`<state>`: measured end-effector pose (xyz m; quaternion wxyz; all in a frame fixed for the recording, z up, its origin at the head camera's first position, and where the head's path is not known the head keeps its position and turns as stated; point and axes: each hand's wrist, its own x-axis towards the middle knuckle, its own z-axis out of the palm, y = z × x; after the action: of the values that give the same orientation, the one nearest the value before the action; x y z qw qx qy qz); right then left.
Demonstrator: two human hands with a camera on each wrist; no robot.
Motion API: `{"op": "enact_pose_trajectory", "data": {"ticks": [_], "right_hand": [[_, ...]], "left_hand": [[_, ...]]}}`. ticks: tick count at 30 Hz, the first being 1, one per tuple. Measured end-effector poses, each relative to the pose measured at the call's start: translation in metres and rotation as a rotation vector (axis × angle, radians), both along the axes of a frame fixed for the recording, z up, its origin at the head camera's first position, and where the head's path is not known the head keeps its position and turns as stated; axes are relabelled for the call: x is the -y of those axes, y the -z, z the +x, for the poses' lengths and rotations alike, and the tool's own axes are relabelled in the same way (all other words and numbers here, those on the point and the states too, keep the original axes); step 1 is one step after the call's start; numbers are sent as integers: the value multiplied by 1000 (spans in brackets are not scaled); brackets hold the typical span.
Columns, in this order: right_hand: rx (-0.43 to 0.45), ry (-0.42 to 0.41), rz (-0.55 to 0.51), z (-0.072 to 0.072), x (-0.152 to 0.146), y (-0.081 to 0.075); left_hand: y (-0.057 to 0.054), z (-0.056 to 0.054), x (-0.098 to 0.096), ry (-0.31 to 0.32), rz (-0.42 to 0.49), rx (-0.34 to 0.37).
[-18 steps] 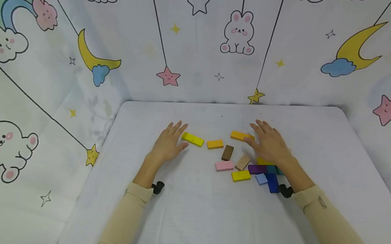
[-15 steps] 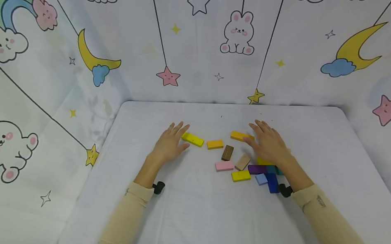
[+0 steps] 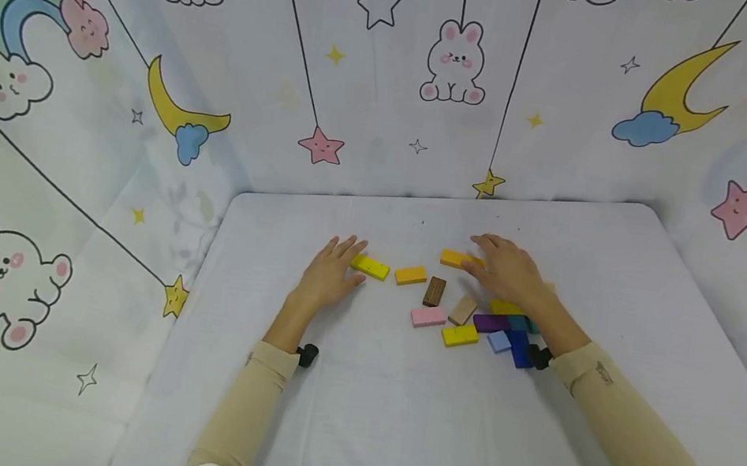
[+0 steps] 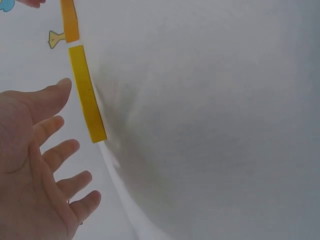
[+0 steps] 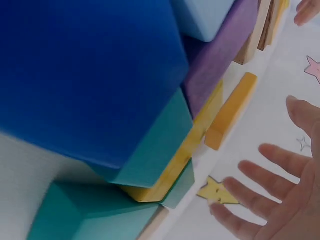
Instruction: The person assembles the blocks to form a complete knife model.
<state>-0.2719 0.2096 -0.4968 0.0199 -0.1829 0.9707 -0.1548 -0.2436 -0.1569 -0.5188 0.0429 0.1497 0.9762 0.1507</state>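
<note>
My left hand [image 3: 327,278] is held with spread fingers beside a bright yellow block [image 3: 371,267], gripping nothing. In the left wrist view that yellow block [image 4: 89,95] lies past the thumb, and the hand [image 4: 40,160] looks apart from it. Over the far side of the block group is my right hand [image 3: 510,272], its thumb overlapping an orange block [image 3: 456,259] in the head view. The right wrist view has this hand [image 5: 280,185] with fingers extended and nothing held, apart from the orange block [image 5: 231,111].
On the white table [image 3: 354,421] lie a short orange block [image 3: 410,276], a dark brown block [image 3: 434,292], a tan block [image 3: 463,309], a pink block [image 3: 428,317] and a yellow one [image 3: 459,336]. Purple [image 3: 491,324], light blue [image 3: 499,341], dark blue [image 3: 520,349] and teal blocks cluster right.
My left hand has shifted slightly right, closer to the yellow block. My right hand has drawn slightly left and nearer, its fingers less stretched. The blocks look unmoved.
</note>
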Motion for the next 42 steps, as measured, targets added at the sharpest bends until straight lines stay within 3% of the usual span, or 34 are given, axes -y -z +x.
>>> {"op": "enact_pose_trajectory", "data": {"ticks": [11, 24, 33, 42], "right_hand": [[114, 4, 57, -9, 10, -9], [98, -46, 83, -25, 18, -10], [127, -46, 85, -31, 20, -8], [144, -47, 98, -38, 19, -3]], "left_hand": [[-4, -8, -7, 18, -11, 22], [-5, -19, -19, 82, -55, -34], [1, -21, -26, 66, -40, -47], [-3, -22, -29, 62, -39, -37]]}}
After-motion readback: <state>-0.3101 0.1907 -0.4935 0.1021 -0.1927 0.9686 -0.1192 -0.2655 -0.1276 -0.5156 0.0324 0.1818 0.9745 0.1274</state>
